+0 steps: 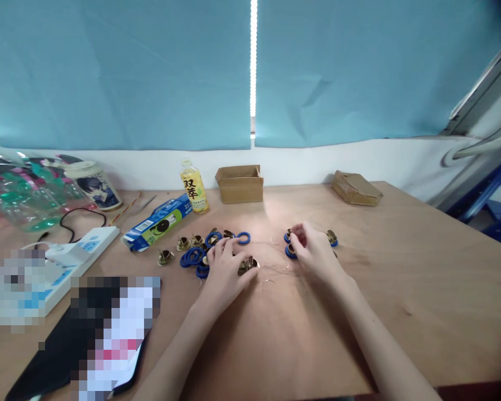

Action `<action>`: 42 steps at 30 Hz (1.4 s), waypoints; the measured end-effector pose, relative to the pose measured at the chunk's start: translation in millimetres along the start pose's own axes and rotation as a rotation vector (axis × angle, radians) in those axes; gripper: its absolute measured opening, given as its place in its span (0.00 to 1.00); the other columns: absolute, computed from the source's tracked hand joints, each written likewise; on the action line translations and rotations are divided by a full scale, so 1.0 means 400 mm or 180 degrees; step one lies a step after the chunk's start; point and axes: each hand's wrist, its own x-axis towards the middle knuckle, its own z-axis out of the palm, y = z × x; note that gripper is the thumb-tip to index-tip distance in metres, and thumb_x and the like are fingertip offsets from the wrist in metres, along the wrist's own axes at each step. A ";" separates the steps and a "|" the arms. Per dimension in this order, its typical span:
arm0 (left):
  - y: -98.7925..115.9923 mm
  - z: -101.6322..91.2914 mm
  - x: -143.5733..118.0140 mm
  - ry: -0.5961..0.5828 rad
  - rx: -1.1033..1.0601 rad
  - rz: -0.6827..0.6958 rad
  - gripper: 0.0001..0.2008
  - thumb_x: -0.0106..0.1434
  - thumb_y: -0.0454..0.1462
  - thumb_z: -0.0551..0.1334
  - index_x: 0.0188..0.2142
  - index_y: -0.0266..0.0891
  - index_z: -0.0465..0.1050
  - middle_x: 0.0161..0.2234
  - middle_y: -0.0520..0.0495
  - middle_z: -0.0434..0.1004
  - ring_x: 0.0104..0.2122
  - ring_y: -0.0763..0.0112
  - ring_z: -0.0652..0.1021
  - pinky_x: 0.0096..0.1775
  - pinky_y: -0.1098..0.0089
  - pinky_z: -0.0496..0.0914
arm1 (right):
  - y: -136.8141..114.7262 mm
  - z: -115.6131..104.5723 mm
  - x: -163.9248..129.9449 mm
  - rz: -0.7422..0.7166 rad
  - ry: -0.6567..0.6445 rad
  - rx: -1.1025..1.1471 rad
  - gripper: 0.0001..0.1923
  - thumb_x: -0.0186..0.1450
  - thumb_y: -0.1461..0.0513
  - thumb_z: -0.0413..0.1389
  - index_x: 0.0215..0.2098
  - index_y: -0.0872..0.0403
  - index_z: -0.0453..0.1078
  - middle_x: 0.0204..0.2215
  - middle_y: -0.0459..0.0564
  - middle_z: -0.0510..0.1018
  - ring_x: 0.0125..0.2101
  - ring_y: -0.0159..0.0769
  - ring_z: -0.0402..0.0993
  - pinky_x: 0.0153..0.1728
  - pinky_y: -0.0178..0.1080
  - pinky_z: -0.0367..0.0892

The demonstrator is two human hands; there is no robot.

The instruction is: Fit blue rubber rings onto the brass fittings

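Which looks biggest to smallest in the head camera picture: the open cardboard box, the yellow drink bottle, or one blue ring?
1. Open cardboard box
2. Yellow drink bottle, slimmer than the box though about as tall
3. Blue ring, by far the smallest, though it lies nearer the camera

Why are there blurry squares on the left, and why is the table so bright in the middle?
Head view: squares are pixelated patches hiding things; a light glare pools on the wooden table above the left hand and right hand.

blue rings (pixel 192 257), brass fittings (pixel 166 257), yellow bottle (pixel 194 192), teal blinds (pixel 117 72)
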 end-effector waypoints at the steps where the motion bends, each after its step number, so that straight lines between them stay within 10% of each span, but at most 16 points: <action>1: -0.001 0.000 -0.001 -0.0044 0.0031 0.0044 0.08 0.58 0.43 0.68 0.37 0.45 0.80 0.54 0.37 0.70 0.57 0.41 0.64 0.53 0.42 0.59 | -0.006 -0.001 0.000 -0.0009 0.0004 0.0097 0.04 0.66 0.63 0.51 0.37 0.54 0.67 0.31 0.52 0.81 0.28 0.38 0.77 0.32 0.37 0.66; 8: 0.022 -0.005 0.003 0.0069 -0.0286 -0.0059 0.07 0.59 0.40 0.67 0.36 0.41 0.76 0.52 0.38 0.74 0.56 0.43 0.67 0.55 0.44 0.58 | -0.040 -0.001 -0.008 -0.0194 -0.0171 0.0552 0.05 0.69 0.62 0.49 0.34 0.52 0.63 0.26 0.49 0.78 0.27 0.37 0.75 0.32 0.37 0.66; 16: 0.033 -0.028 0.035 0.0377 -0.3975 -0.1269 0.19 0.62 0.45 0.66 0.49 0.40 0.71 0.44 0.43 0.79 0.40 0.66 0.79 0.43 0.67 0.71 | -0.094 0.028 -0.039 0.0132 -0.0738 0.1856 0.12 0.72 0.55 0.47 0.31 0.50 0.57 0.16 0.40 0.69 0.18 0.30 0.65 0.23 0.33 0.60; 22: 0.025 -0.031 0.034 0.0316 -0.5425 -0.1518 0.24 0.55 0.46 0.73 0.48 0.40 0.74 0.40 0.45 0.82 0.35 0.70 0.81 0.41 0.69 0.73 | -0.123 0.064 -0.054 0.0745 -0.0936 0.2828 0.21 0.68 0.43 0.51 0.31 0.50 0.58 0.09 0.33 0.62 0.10 0.24 0.50 0.13 0.29 0.46; 32: 0.047 -0.034 0.026 -0.0489 -0.5600 -0.1744 0.21 0.55 0.42 0.72 0.46 0.37 0.77 0.35 0.46 0.78 0.28 0.74 0.77 0.28 0.75 0.69 | -0.111 0.062 -0.044 0.1856 -0.1633 0.4789 0.21 0.61 0.49 0.64 0.30 0.52 0.59 0.12 0.31 0.57 0.11 0.21 0.39 0.10 0.26 0.37; 42: 0.074 -0.012 0.026 -0.0940 -0.4576 -0.2188 0.18 0.57 0.51 0.66 0.31 0.37 0.71 0.19 0.57 0.64 0.15 0.80 0.62 0.15 0.77 0.51 | -0.093 0.022 -0.033 0.1757 -0.2811 0.5790 0.23 0.67 0.54 0.57 0.22 0.51 0.50 0.10 0.34 0.51 0.11 0.24 0.38 0.10 0.27 0.43</action>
